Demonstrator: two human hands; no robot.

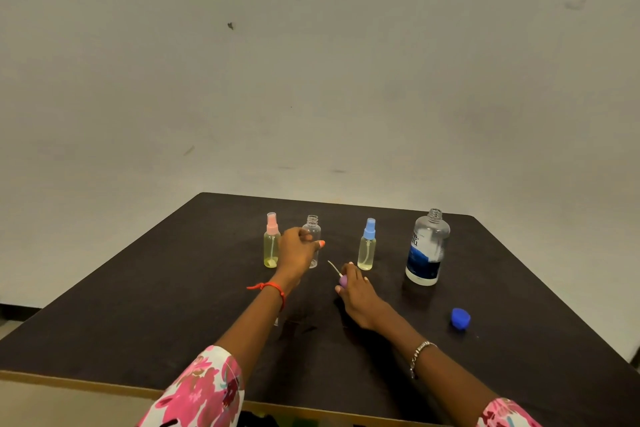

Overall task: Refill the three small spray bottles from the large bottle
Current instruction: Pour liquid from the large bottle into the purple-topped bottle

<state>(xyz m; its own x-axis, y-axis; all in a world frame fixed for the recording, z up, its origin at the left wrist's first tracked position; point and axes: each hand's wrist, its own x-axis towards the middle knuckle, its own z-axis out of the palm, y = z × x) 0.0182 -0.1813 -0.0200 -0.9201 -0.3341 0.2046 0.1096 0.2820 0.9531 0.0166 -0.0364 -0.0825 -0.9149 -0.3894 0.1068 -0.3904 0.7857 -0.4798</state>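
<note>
Three small bottles (272, 246) stand near the far edge of the surface (173, 305). The left grip (298, 251) curls round the open middle bottle (312, 224), likely to keep it steady. Its purple spray top (343, 281) is pinched in the right grip (360, 298), so the big bottle (427, 246) can fill it.

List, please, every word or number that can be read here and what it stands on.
"re-" above what looks like "nu": on the label of the large bottle, cut off by the curve.
Small print lower on that label: too small to read.
No text seen on the pink-top bottle, open bottle, blue-top bottle or blue cap.
</note>
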